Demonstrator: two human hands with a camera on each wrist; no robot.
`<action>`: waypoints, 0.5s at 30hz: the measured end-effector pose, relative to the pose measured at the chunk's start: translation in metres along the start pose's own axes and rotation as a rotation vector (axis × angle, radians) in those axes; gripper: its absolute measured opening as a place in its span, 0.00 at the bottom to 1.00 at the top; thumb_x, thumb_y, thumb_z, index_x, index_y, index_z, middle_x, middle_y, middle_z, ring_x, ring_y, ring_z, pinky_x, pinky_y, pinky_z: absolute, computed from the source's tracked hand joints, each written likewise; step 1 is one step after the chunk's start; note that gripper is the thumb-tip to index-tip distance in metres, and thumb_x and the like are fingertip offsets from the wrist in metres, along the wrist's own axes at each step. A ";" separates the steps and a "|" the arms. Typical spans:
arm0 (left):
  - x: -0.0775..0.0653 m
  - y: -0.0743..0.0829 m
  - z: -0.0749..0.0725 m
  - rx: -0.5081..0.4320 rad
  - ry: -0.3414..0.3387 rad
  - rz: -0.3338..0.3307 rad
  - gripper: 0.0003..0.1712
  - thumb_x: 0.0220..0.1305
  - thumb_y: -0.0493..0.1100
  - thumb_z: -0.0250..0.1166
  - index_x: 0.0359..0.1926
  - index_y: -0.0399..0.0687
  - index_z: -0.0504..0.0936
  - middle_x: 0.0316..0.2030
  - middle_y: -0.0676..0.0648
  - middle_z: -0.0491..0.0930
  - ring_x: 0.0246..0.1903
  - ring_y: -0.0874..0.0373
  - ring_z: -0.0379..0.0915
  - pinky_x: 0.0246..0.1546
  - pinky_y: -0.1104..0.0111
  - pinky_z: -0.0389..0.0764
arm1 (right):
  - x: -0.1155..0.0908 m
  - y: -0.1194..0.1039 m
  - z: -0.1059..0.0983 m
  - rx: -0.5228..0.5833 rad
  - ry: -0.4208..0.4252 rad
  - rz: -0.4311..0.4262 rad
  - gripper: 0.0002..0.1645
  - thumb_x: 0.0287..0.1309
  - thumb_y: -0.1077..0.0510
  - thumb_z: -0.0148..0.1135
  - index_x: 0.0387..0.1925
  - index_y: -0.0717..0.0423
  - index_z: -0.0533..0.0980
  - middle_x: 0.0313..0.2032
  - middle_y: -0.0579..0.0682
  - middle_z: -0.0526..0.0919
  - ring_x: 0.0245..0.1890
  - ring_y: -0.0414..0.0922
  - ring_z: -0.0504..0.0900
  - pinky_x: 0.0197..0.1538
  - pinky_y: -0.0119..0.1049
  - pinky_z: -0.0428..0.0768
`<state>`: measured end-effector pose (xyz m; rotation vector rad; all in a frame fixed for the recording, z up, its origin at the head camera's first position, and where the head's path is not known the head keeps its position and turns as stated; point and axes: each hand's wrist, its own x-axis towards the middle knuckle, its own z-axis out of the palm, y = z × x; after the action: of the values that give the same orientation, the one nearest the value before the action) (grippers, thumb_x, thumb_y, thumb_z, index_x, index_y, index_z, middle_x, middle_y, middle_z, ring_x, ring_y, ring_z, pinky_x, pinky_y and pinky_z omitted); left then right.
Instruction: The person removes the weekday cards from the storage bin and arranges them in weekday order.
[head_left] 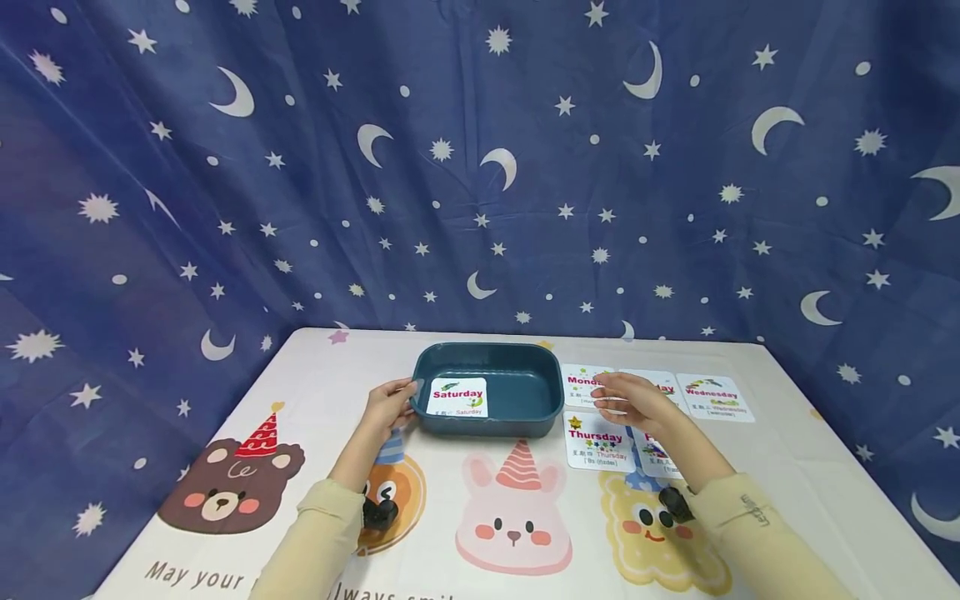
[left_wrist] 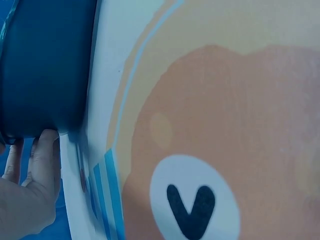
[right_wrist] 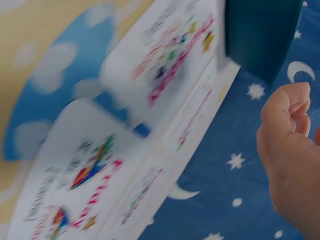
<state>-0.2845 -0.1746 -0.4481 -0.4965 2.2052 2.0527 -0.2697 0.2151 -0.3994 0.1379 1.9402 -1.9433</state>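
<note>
A dark teal rectangular basin stands near the table's far edge, with a white Saturday card inside at its left. My left hand holds the basin's left end; in the left wrist view, its fingers press against the outer wall. My right hand hovers above the cards right of the basin, fingers loosely bent around nothing. Beneath and around it lie the Monday card, the Wednesday card, the Thursday card, a partly hidden Friday card and another half-covered card.
The white tablecloth carries printed cartoon figures, including a brown bear and a pink rabbit. A blue curtain with moons and stars hangs directly behind the table and along its sides.
</note>
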 end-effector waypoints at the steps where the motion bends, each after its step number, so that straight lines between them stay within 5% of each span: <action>1: 0.000 0.000 0.000 -0.002 0.002 -0.001 0.25 0.69 0.43 0.56 0.63 0.36 0.68 0.56 0.33 0.71 0.36 0.58 0.80 0.45 0.64 0.83 | 0.001 -0.002 0.004 -0.001 -0.006 0.001 0.28 0.69 0.54 0.47 0.64 0.67 0.59 0.33 0.44 0.79 0.33 0.37 0.80 0.39 0.27 0.83; 15: -0.004 0.001 0.000 -0.014 0.006 -0.008 0.25 0.68 0.42 0.56 0.62 0.36 0.68 0.55 0.34 0.71 0.35 0.60 0.80 0.41 0.67 0.84 | 0.022 -0.019 0.052 -0.073 -0.094 -0.033 0.29 0.70 0.55 0.46 0.65 0.68 0.59 0.34 0.45 0.79 0.35 0.39 0.80 0.40 0.26 0.82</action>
<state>-0.2812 -0.1736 -0.4456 -0.5120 2.1899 2.0666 -0.2857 0.1594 -0.3867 -0.0065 1.9606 -1.8614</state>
